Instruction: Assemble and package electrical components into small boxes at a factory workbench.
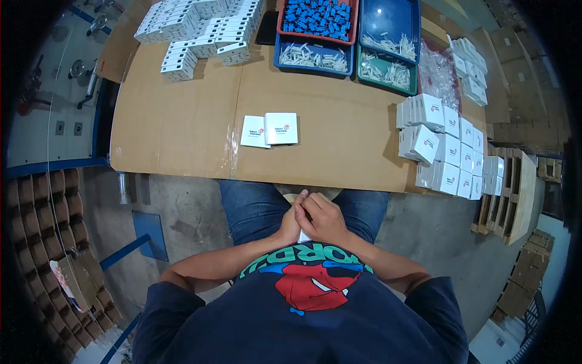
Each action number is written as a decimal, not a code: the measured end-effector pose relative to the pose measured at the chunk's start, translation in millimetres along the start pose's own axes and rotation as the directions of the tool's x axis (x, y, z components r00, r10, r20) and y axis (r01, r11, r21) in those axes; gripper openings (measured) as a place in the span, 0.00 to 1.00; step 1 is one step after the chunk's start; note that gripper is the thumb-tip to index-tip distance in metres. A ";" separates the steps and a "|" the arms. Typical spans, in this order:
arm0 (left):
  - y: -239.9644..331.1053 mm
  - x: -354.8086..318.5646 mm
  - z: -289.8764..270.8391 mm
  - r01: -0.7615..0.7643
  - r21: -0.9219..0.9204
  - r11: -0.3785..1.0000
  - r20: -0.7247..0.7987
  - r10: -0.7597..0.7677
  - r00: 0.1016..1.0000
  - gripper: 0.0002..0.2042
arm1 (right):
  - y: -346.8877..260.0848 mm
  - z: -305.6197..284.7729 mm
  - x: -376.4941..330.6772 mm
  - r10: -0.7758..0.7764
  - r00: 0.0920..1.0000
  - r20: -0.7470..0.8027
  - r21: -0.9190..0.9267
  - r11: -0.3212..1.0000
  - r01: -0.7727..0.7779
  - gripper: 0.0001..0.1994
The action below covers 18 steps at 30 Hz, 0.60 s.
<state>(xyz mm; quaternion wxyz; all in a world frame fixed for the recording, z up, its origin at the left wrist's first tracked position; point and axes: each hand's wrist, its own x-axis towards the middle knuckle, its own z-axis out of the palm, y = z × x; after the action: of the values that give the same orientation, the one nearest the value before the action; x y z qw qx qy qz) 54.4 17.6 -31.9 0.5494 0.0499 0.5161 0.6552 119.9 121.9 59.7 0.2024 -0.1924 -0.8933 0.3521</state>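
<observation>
My left hand and my right hand are clasped together over my lap, just off the table's near edge. The right hand's fingers fold over the left hand, and both are closed. A small white patch shows below the hands, near my shirt; whether they hold it I cannot tell. On the table ahead lie two flat white boxes, the right box overlapping the edge of the left box. Neither hand touches them.
The cardboard-covered table carries stacked white boxes at far left and more white boxes at right. At the back stand a red tray of blue pieces, a blue tray and a green tray of white pieces.
</observation>
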 end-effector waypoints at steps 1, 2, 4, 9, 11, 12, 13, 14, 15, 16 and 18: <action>0.0 1.3 -2.9 -0.001 0.003 1.000 0.005 0.001 1.000 0.22 | 0.3 1.2 -2.1 -0.005 1.000 -0.018 0.009 1.000 0.005 0.08; 0.7 2.7 -7.3 0.028 0.018 0.999 0.074 -0.030 0.997 0.23 | 0.7 2.0 -2.5 -0.008 0.999 -0.036 0.017 1.000 0.009 0.08; -4.9 -0.4 -13.2 0.064 0.033 0.997 0.144 -0.068 0.987 0.23 | 0.2 2.5 -4.0 -0.023 0.999 -0.042 0.002 1.000 0.023 0.07; -0.3 -5.1 -13.2 -0.032 0.120 0.992 0.125 0.017 0.992 0.23 | 1.4 4.6 -6.8 -0.012 1.000 -0.017 -0.020 1.000 0.012 0.07; -1.4 -1.5 -12.8 -0.065 0.135 0.989 0.151 0.045 0.988 0.23 | 3.9 8.8 -7.2 -0.051 0.996 -0.070 -0.004 0.999 0.051 0.07; -3.0 -4.8 -14.4 -0.095 0.149 0.984 0.165 0.070 0.984 0.23 | 2.0 8.1 -7.3 -0.044 0.997 -0.071 -0.002 0.999 0.044 0.07; -4.3 -7.3 -16.6 -0.088 0.152 0.985 0.165 0.062 0.984 0.23 | 0.9 6.2 -4.4 -0.061 0.995 -0.081 0.011 0.998 0.062 0.07; -5.2 -8.7 -19.3 -0.077 0.135 0.988 0.182 0.052 0.982 0.23 | 0.0 5.5 -3.2 -0.078 0.993 -0.091 0.024 0.996 0.080 0.06; -5.8 -7.1 -21.3 -0.069 0.119 0.990 0.201 0.044 0.979 0.23 | 0.2 5.4 -2.9 -0.073 0.993 -0.093 0.025 0.997 0.076 0.06; -10.5 -4.3 -24.8 -0.065 0.122 0.990 0.202 0.039 0.979 0.23 | 0.2 5.4 -3.2 -0.074 0.992 -0.104 0.019 0.997 0.076 0.06; -15.3 2.1 -27.9 -0.055 0.033 0.998 0.199 0.047 0.979 0.23 | 0.4 5.9 -4.7 -0.070 0.991 -0.117 0.014 0.997 0.072 0.06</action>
<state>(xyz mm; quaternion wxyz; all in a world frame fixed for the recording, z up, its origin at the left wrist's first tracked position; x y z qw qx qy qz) 46.2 -0.2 -57.0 0.5801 0.1387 0.4697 0.6508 121.0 116.7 54.4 0.2684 -0.1792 -0.8831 0.3407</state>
